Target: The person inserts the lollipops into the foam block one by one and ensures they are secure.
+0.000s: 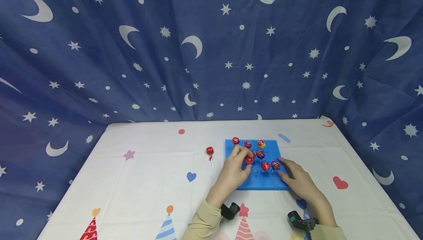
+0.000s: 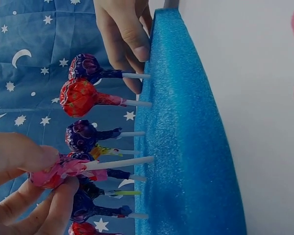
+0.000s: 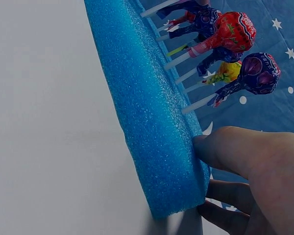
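My left hand [image 1: 232, 172] pinches a lollipop [image 2: 51, 175] in a red and pink wrapper between thumb and fingers. Its white stick points down at a blue foam block [image 1: 261, 181]; I cannot tell whether the tip has entered the foam. Several other wrapped lollipops stand upright in the block, among them a red one [image 3: 236, 33] and a purple one [image 3: 259, 73]. At the block's right edge, my right hand [image 1: 301, 182] rests with thumb and fingers spread along it, the thumb touching the top edge in the right wrist view.
One red lollipop [image 1: 210, 151] lies on the white tablecloth [image 1: 148, 174], left of the block. A dark blue curtain [image 1: 211, 67] with moons and stars hangs behind the table. Each wrist wears a black device.
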The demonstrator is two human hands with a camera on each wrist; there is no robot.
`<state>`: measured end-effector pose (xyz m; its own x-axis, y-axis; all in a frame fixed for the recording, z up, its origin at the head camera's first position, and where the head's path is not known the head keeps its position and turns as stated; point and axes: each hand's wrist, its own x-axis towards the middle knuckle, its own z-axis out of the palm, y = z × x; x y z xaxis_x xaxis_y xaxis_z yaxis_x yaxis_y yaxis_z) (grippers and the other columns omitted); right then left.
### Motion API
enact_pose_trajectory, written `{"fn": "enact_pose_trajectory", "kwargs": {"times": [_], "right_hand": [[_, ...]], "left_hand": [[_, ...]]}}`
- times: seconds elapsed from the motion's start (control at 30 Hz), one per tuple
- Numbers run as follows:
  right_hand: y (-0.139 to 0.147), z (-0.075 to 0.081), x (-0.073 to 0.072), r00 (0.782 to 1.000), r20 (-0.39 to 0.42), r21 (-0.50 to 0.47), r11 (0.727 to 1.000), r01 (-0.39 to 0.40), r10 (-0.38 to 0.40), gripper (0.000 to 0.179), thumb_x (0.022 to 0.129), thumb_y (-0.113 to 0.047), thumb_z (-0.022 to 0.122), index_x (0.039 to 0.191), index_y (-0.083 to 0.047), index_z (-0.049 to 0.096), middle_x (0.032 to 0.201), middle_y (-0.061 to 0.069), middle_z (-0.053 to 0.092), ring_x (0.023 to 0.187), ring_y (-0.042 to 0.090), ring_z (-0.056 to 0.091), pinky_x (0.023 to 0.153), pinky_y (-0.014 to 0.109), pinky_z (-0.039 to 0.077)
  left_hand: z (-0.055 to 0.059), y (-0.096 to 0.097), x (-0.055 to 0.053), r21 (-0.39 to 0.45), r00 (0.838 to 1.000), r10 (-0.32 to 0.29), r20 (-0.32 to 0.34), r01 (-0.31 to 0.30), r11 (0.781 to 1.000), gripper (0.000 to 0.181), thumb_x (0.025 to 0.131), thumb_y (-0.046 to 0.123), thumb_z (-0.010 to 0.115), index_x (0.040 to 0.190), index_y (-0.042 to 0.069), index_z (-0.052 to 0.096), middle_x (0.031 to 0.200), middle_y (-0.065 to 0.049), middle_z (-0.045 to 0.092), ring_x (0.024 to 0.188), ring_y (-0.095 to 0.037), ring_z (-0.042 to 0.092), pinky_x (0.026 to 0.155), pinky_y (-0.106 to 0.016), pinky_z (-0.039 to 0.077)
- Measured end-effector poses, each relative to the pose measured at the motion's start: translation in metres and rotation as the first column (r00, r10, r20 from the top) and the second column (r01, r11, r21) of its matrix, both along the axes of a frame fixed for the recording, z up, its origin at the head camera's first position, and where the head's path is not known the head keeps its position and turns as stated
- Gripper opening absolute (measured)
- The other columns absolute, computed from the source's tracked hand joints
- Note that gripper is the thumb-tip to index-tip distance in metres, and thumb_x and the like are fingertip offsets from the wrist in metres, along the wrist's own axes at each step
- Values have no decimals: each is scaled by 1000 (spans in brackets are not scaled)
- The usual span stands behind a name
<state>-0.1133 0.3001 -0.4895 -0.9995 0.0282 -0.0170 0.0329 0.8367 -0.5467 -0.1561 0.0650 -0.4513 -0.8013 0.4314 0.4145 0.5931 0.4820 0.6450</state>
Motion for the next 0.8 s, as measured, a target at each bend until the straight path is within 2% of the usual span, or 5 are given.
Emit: {"fn": "enact_pose_trajectory", "kwargs": {"times": [0.5,0.63,0.8], "right_hand": [[0,1,0,1000,-4,2,1000,-1,1,58,93,-28,59,145,-8,40,148,26,38,136,52,30,101,73,27],[0,0,0,1000,-3,0,1000,0,0,58,94,-28,59,145,-9,40,148,26,38,136,52,30,101,73,27],[0,0,0,1000,5,0,1000,2,-2,58,94,-29,59,145,-9,39,148,26,38,136,52,30,101,72,27]], "left_hand": [[-3,2,0,-27,1000,-4,-23,3,1000,24,84,4,69,104,14,59,103,2,49,88,-9,58,75,-13,48],[-3,2,0,-23,1000,-8,-6,8,1000,24,84,5,69,104,14,60,102,2,49,88,-8,58,75,-13,49],[-2,1,0,10,998,-11,67,10,1000,24,85,6,69,107,14,62,105,2,53,89,-9,60,78,-16,51]]}}
